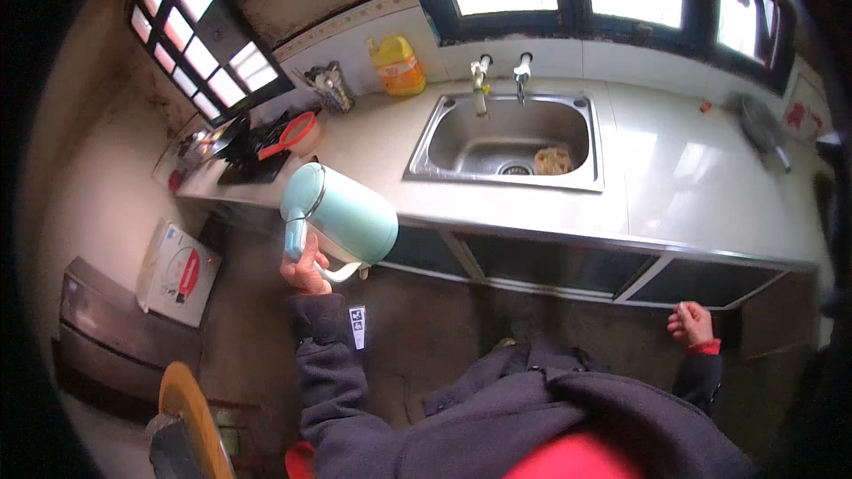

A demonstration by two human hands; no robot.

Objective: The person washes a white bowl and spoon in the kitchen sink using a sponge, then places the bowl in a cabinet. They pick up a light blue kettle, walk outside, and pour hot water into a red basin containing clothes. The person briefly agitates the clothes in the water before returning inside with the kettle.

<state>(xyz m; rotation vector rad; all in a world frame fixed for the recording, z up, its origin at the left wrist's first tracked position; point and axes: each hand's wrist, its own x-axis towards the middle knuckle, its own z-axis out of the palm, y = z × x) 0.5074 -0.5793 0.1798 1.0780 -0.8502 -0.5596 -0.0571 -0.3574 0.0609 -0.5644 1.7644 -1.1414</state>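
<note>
My left hand [306, 271] is closed round the handle of a pale turquoise electric kettle [351, 211]. The kettle is tilted well over on its side, in front of the counter edge, with its lid end to the upper left and its base to the right. Part of the handle is hidden by my fingers. Off to the right, my right hand [691, 325] hangs below the counter front with its fingers curled in. Nothing shows in it, though the inside of the fist is hidden.
A steel sink [506, 137] with taps [523, 75] holds a tan mesh scrubber [552, 160]. Left of it stand a yellow jug [398, 66], a utensil holder [333, 91] and a red-rimmed strainer [299, 133]. A pan [763, 129] leans at the far right. A white box [179, 275] is lower left.
</note>
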